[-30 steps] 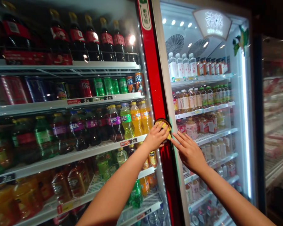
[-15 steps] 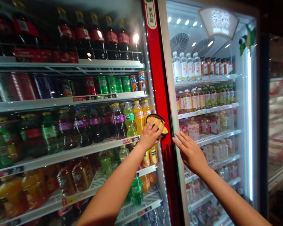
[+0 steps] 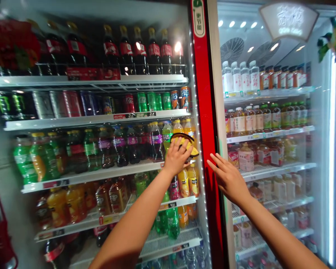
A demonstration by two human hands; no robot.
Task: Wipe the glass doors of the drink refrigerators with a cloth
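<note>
My left hand (image 3: 177, 157) presses a yellow cloth with dark edging (image 3: 194, 151) against the glass door (image 3: 145, 123) of the left drinks fridge. Its fingers lie spread over the cloth and cover much of it. Behind the glass there, orange and green soda bottles (image 3: 168, 131) stand on a shelf. To the right, my right hand (image 3: 226, 175) has its fingers stretched out and holds nothing. Its fingertips are at the red door frame (image 3: 205, 93), beside the dark gap between the two fridges; whether they touch it I cannot tell.
Cola bottles (image 3: 126, 50), cans (image 3: 142, 101) and juice bottles (image 3: 56, 205) fill the left fridge's shelves. The right fridge, lit by a bright strip (image 3: 332, 157), holds water bottles (image 3: 243, 76) and tea bottles (image 3: 250, 118). A bird-shaped decoration (image 3: 332, 41) hangs at upper right.
The view has turned left. The cloth under my left hand has slid left from the red frame's edge onto the glass. My right hand has shifted left from the pale frame toward the red one.
</note>
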